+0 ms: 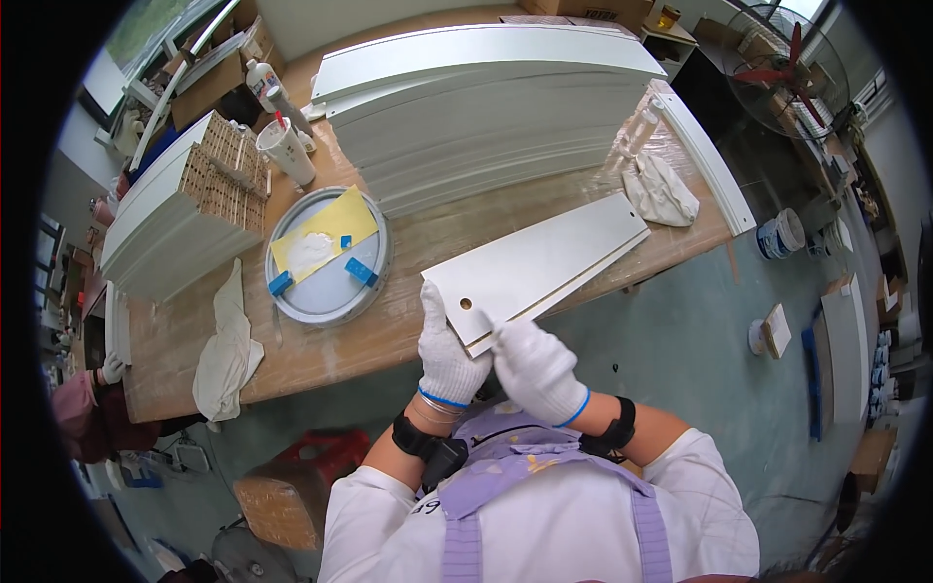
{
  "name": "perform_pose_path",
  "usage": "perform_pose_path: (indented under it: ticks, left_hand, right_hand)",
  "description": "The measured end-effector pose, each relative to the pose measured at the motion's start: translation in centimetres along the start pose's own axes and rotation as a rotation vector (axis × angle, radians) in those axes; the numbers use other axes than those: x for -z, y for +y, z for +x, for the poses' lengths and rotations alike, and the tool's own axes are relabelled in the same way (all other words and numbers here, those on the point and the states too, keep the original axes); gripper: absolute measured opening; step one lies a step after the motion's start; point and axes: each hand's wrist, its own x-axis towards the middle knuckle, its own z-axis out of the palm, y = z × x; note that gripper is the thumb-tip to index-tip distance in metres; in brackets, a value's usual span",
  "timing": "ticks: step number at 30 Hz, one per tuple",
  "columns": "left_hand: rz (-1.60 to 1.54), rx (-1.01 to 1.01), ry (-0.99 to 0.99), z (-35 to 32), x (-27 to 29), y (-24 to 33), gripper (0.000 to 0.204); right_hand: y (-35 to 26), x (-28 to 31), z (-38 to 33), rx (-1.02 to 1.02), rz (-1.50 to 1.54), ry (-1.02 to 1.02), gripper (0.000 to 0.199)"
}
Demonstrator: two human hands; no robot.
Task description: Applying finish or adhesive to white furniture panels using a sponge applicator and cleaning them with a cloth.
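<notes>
A white board with a round hole near its close end lies slantwise over the table's front edge. My left hand, in a white knit glove with a blue cuff, grips the board's near left corner, thumb on top and fingers underneath. At the near end's right corner is my right hand, gloved the same way, its fingers curled closed against the board's edge; whatever they hold is hidden. A round grey lid left of the board carries a yellow sheet smeared with white paste, and small blue blocks.
Stacked white panels fill the table's far side, another stack its left. White cloths lie left and far right. A paper cup and bottles stand behind the lid. Another person's gloved hand shows at far left.
</notes>
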Motion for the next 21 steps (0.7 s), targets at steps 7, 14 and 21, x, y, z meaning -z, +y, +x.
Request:
perform_pose_path:
  ticks: [7,14,21]
  left_hand:
    - [0.028,-0.041,0.002,0.2,-0.7,0.4,0.063]
    - [0.268,-0.006,0.045,-0.1,5.4,0.1,0.027]
    - [0.365,0.016,0.293,-0.7,3.2,-0.3,0.026]
  right_hand:
    - [2.5,1.9,1.2,-0.194,0.138,0.116,0.011]
    - [2.9,0.7,0.3,-0.095,0.233,-0.02,0.009]
    - [27.4,0.4,-0.5,-0.658,0.089,0.186,0.023]
